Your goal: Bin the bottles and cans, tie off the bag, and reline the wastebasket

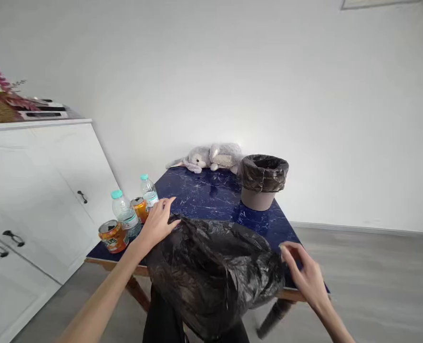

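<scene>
Blue table (204,195): black bag (211,271) slumped over table's near edge. Our left hand (157,224) lies fingers-spread on bag's left rim; right hand (302,274) blurred at right rim, grip unclear. We'd hold rim taut, clear of cans (113,236) at table's left edge.

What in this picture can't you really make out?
Head view:
Inside the black bag: hidden by its own crumpled folds.
Right hand: motion-blurred, so its grip is unclear.
Orange cans: labels too small to read.
Lined bin: contents hidden by its rim.
Table: near edge covered by the bag.
</scene>
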A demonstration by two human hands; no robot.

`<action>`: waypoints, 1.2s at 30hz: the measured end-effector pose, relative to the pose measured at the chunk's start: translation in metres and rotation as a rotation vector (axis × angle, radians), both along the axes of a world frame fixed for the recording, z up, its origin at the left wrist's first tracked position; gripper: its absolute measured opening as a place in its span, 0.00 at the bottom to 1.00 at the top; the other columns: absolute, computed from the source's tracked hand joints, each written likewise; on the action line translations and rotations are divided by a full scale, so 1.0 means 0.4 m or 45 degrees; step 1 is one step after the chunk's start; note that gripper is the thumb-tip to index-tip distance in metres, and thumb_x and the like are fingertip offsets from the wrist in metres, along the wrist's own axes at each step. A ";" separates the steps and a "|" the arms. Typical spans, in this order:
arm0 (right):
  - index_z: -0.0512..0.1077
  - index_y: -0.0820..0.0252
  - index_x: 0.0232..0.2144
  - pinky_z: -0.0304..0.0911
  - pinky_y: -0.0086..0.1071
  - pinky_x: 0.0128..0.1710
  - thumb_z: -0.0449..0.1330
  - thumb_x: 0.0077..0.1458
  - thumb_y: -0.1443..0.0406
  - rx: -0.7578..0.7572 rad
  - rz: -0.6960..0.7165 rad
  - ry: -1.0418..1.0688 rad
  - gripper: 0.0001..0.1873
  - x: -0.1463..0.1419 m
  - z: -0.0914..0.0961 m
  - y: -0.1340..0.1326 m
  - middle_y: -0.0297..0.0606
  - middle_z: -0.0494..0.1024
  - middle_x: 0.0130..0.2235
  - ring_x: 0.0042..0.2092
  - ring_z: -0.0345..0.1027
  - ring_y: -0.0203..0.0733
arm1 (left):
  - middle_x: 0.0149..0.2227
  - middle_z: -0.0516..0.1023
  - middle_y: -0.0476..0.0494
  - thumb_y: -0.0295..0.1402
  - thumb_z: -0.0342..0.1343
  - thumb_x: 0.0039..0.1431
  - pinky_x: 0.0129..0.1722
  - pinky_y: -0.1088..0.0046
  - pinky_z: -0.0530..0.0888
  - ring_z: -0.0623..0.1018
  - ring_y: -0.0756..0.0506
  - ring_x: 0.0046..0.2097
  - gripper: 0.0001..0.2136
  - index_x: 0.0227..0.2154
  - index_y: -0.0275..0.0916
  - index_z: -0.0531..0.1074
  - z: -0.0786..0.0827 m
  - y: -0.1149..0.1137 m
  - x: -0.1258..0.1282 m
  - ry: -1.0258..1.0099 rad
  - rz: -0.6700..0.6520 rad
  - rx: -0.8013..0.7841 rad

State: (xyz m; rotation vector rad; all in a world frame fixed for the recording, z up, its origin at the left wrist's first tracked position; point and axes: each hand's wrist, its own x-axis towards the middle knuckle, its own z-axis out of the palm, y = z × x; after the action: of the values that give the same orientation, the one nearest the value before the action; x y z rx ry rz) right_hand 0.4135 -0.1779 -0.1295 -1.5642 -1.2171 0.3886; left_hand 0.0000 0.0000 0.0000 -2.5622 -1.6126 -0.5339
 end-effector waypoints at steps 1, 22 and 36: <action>0.75 0.53 0.48 0.69 0.38 0.50 0.56 0.68 0.42 -0.004 0.014 -0.005 0.24 -0.004 0.010 0.006 0.39 0.83 0.43 0.45 0.78 0.50 | 0.67 0.62 0.24 0.41 0.59 0.68 0.64 0.40 0.68 0.66 0.23 0.68 0.36 0.73 0.38 0.53 0.003 -0.018 0.004 -0.010 -0.047 0.017; 0.75 0.53 0.59 0.73 0.45 0.57 0.60 0.58 0.34 -0.462 0.486 0.302 0.40 -0.064 0.029 0.040 0.47 0.83 0.53 0.58 0.77 0.59 | 0.57 0.80 0.44 0.32 0.60 0.71 0.61 0.59 0.73 0.77 0.39 0.60 0.11 0.53 0.48 0.78 -0.193 -0.206 0.012 -0.039 -0.661 -0.309; 0.72 0.54 0.51 0.69 0.40 0.45 0.68 0.54 0.43 -0.377 0.596 0.251 0.31 -0.063 0.026 0.079 0.35 0.77 0.37 0.42 0.75 0.47 | 0.49 0.83 0.47 0.31 0.61 0.71 0.58 0.63 0.72 0.78 0.43 0.57 0.03 0.38 0.44 0.77 -0.150 -0.213 -0.069 -0.146 -0.771 -0.092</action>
State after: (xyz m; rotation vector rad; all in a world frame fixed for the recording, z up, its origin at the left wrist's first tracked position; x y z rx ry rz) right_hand 0.3882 -0.1465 -0.1189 -1.4299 -1.4105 1.0420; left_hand -0.0274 -0.0852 -0.0602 -3.1136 -0.8579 -0.6744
